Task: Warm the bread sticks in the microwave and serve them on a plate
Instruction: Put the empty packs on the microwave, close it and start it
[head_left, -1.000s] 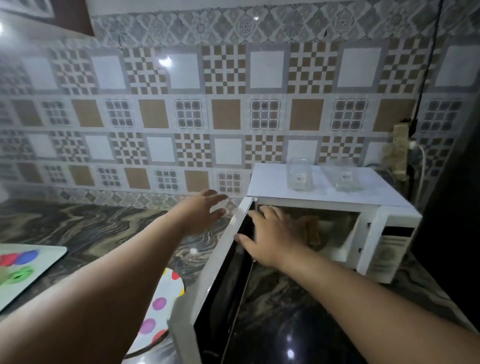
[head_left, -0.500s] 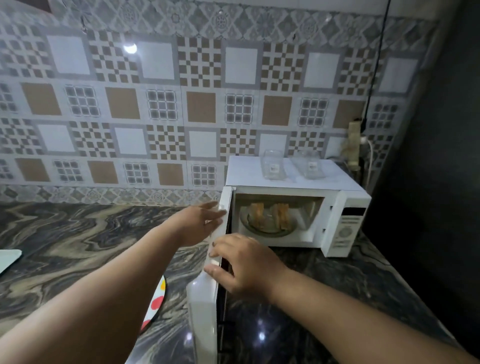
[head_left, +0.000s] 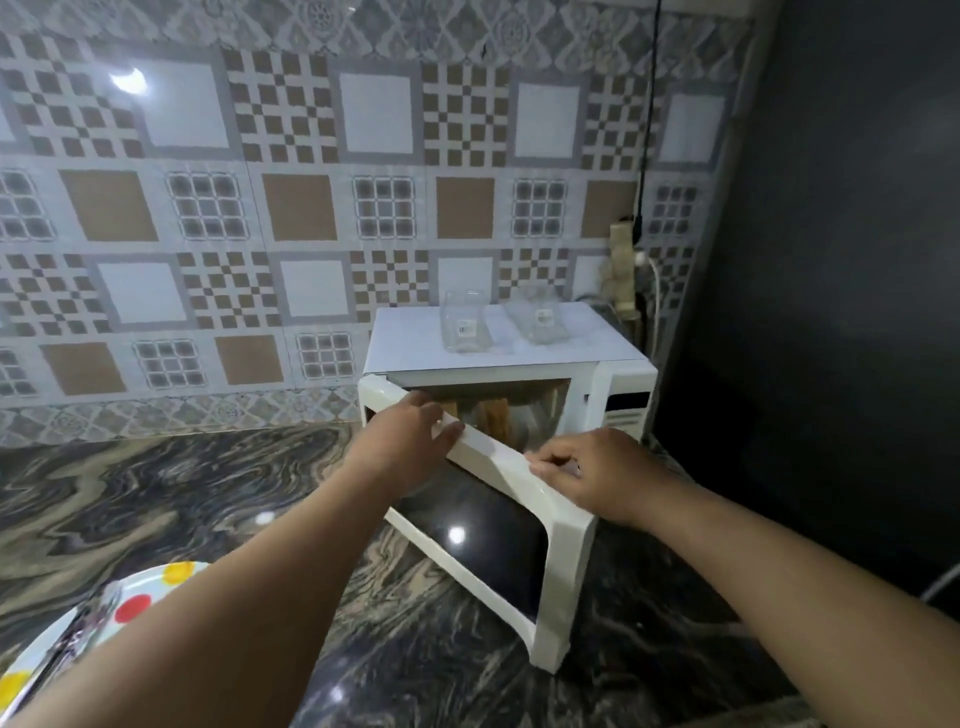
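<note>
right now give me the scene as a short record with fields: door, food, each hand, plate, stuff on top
door: microwave door partly open, swung part way across the opening
food: bread sticks inside the microwave, seen over the door's top edge
left hand: left hand lies with straight fingers on the door's top edge
right hand: right hand holds the door's top edge nearer its free end, fingers curled over it
plate: polka-dot plate on the counter at lower left, partly behind the left arm
on top: two clear containers on the microwave
</note>
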